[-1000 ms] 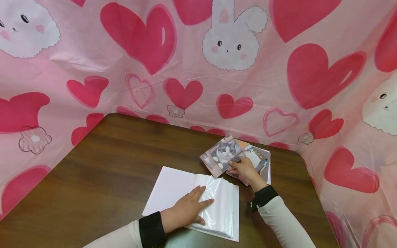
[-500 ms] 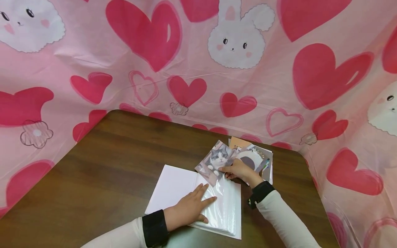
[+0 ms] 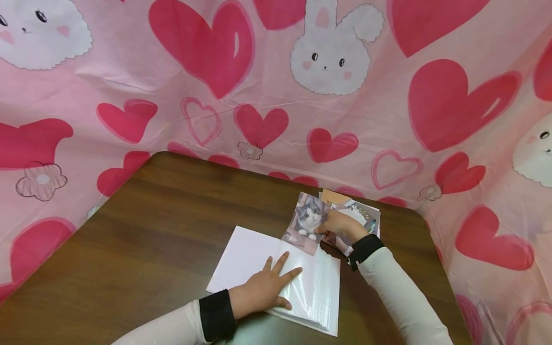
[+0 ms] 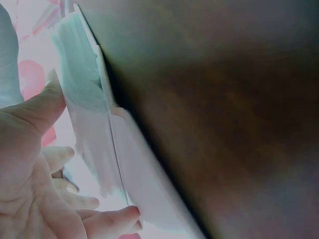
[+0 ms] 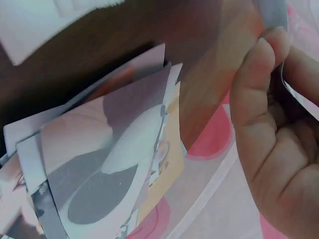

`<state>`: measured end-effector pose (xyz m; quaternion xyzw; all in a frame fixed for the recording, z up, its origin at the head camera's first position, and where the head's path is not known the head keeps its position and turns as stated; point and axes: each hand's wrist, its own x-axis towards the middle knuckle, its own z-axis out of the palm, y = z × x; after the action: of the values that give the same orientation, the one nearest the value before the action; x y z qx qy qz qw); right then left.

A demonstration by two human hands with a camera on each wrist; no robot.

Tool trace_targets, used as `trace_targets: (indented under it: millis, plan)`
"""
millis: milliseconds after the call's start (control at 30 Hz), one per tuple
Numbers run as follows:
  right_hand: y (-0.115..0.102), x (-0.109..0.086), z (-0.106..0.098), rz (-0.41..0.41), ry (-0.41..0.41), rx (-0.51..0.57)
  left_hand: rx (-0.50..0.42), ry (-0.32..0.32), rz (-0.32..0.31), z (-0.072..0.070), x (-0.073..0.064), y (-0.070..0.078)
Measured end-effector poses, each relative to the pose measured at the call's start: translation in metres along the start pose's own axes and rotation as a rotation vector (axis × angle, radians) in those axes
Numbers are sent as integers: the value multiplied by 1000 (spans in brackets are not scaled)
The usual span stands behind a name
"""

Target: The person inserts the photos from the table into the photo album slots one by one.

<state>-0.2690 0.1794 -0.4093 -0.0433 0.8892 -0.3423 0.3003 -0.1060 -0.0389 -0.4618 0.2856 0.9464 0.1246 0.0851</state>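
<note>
A photo album (image 3: 247,249) lies spread on the table, white inside cover to the left and clear plastic sleeves (image 3: 297,292) to the right. My left hand (image 3: 261,289) rests on it with fingers spread, touching the top sleeve. In the left wrist view the palm (image 4: 30,194) faces the album's edge. Between thumb and fingers my right hand (image 3: 342,224) pinches a photo (image 3: 307,223) of a grey and white cat. The photo's lower end overlaps the album's top edge; whether it touches a sleeve I cannot tell. In the right wrist view only a thin edge of it shows.
Several loose photos (image 5: 94,144) lie in an uneven pile under and beside the right hand, near the table's far right corner. The brown wooden table (image 3: 172,215) meets a pink cloth backdrop (image 3: 267,76) with hearts and rabbits at its back and sides.
The right hand has brought the cat photo from above the pile down to the album's top edge, turning it more upright. The left hand stays spread on the sleeves.
</note>
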Motion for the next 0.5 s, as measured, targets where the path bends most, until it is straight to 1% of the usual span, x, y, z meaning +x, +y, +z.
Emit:
trace_targets:
  millis: [133, 200, 300, 367, 433, 500]
  plan:
    - [1, -4, -2, 10, -31, 56, -20, -10, -34, 0, 1, 3]
    - [0, -9, -1, -14, -42, 87, -22, -8, -45, 1, 3, 3]
    - [1, -12, 3, -43, -28, 108, -13, -4, -54, 2, 5, 2]
    - [2, -11, 8, -73, -17, 70, -4, -5, -53, 2, 5, 1]
    - [3, -10, 12, -76, 9, 13, 0, -7, -49, 2, 4, 0]
    - [3, -9, 14, -98, 20, -50, -10, -9, -41, 2, 3, 0]
